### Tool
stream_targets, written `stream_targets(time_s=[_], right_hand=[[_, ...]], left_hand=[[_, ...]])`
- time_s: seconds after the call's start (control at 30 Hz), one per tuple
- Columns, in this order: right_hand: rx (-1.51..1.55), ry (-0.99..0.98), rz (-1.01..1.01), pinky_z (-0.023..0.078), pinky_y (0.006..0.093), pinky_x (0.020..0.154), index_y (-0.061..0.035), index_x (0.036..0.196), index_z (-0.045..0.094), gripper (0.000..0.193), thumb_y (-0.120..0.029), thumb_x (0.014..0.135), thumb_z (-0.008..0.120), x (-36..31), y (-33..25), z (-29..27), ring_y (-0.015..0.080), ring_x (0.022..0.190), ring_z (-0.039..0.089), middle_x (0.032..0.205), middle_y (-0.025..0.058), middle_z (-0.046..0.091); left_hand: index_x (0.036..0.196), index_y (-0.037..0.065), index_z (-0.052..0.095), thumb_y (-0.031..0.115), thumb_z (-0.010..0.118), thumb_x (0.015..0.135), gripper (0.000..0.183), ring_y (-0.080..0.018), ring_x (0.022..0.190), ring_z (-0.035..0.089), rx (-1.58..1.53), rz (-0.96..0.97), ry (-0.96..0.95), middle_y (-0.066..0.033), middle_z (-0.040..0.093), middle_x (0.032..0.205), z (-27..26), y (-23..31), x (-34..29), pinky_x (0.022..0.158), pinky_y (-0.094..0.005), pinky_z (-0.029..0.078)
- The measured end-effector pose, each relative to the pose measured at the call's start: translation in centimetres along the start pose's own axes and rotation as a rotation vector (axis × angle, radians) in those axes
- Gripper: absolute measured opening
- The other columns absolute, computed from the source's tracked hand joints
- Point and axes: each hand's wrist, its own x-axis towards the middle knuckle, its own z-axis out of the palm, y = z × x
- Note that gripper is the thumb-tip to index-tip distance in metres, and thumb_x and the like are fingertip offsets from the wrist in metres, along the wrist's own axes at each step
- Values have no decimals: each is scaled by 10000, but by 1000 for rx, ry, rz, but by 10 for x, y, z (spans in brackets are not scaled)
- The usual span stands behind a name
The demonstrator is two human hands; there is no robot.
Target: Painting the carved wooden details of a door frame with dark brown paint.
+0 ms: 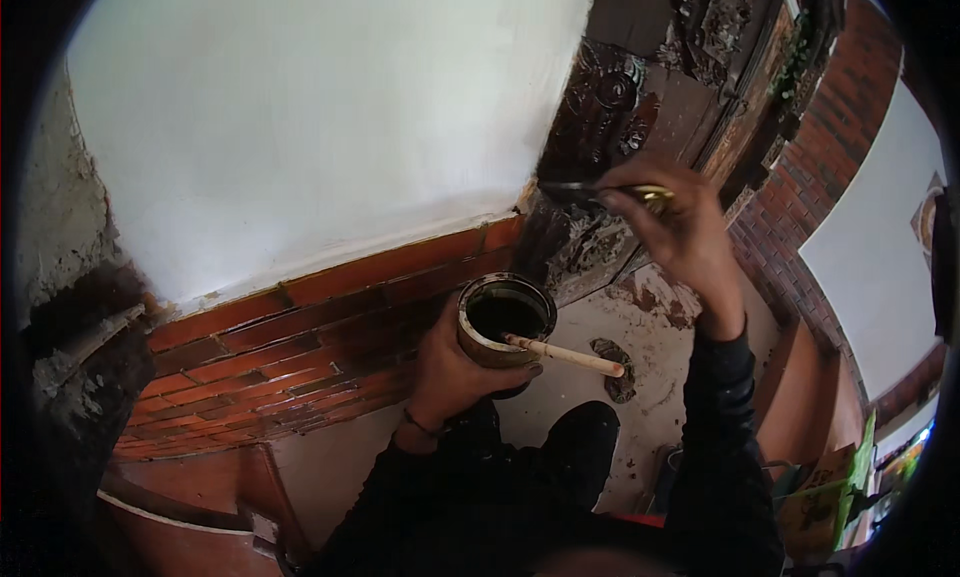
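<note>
In my left hand (445, 373) is a round can (484, 350) holding dark liquid, its rim smeared. My fingers wrap round its side, and a pale wooden stick (565, 355) leans out of it over the rim to the right. My right hand (685, 222) is closed on a small paintbrush (575, 190) with a yellow part on its handle. The brush's dark tip points left, at the border between the white wall panel (350, 107) and the dark carved wood (610, 87). Whether the bristles touch the surface, I cannot tell.
Glossy red brickwork (330, 317) runs below the panel. The pale floor (650, 377) has dark stains and a dark clump (613, 370). Another brick wall (810, 187) curves along the right. A cardboard box (815, 497) stands at the lower right; brown boards (180, 527) are at the lower left.
</note>
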Motion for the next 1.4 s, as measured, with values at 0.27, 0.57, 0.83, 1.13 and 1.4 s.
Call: stream_targets(time_s=[0.27, 0.57, 0.83, 1.13, 1.4], right_hand=[[-127, 97, 34, 572, 417, 733, -2, 1097, 763, 139, -72, 977, 767, -16, 10, -5, 344, 850, 750, 991, 171, 761], [-208, 279, 162, 584, 400, 764, 11, 1095, 761, 113, -49, 1000, 745, -55, 59, -9, 267, 857, 753, 1006, 159, 763], [-2, 331, 168, 599, 412, 762, -11, 1092, 772, 117, -44, 980, 767, -63, 69, 0, 290, 869, 750, 1038, 162, 753], [20, 568, 67, 605, 421, 811, -34, 1084, 767, 129, -37, 955, 780, -77, 83, 3, 325, 947, 742, 1016, 156, 724], [204, 468, 72, 589, 454, 864, -20, 1080, 763, 106, -3, 977, 745, -90, 109, 10, 338, 988, 729, 1016, 148, 718]], left_hand=[[1456, 11, 565, 162, 1058, 619, 983, -210, 1230, 699, 84, 25, -17, -120, 722, 1343, 1, -2, 3, 1078, -404, 574], [1472, 14, 551, 77, 1040, 615, 989, -230, 1261, 693, 70, -3, -47, -129, 708, 1372, 4, -7, 7, 1099, -408, 567], [1507, 12, 497, 52, 1039, 621, 1040, -258, 1310, 666, 36, 32, -108, -137, 664, 1431, 17, -2, 7, 1145, -442, 556], [1520, -1, 481, 54, 1024, 673, 1007, -280, 1313, 662, 27, 21, -114, -167, 644, 1447, 20, -8, 7, 1132, -448, 557], [1513, -8, 477, 62, 1027, 679, 1001, -281, 1325, 651, 55, -65, -126, -174, 639, 1447, 24, -14, 6, 1126, -444, 560]])
